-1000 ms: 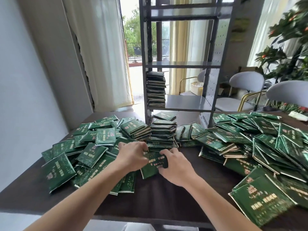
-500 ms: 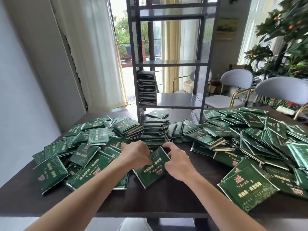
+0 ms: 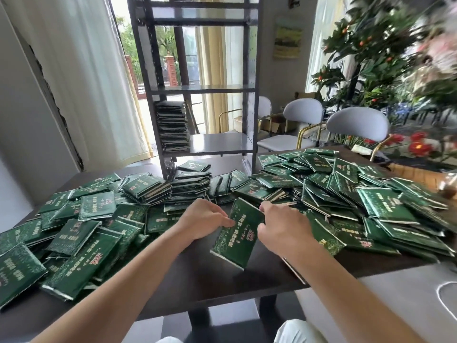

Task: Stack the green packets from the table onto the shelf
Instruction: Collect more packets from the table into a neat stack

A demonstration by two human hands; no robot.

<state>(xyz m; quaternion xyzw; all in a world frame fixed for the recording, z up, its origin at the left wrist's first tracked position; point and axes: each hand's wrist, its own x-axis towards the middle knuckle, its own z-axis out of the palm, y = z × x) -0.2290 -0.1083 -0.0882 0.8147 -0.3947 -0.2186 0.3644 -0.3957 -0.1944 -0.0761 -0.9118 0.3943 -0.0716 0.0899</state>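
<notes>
Both hands, left hand [image 3: 202, 220] and right hand [image 3: 282, 227], pinch one green packet [image 3: 238, 237] between them.

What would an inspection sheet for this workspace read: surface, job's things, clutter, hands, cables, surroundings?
Surface: dark table, mostly covered.
Job's things: green packets strewn in heaps; one stack on the shelf; a held packet tilted up.
Clutter: nothing seen beyond packets.
Hands: left hand and right hand grip the held packet's sides.
Cables: white cord at lower right.
Surroundings: chairs, plants, curtains.
</notes>
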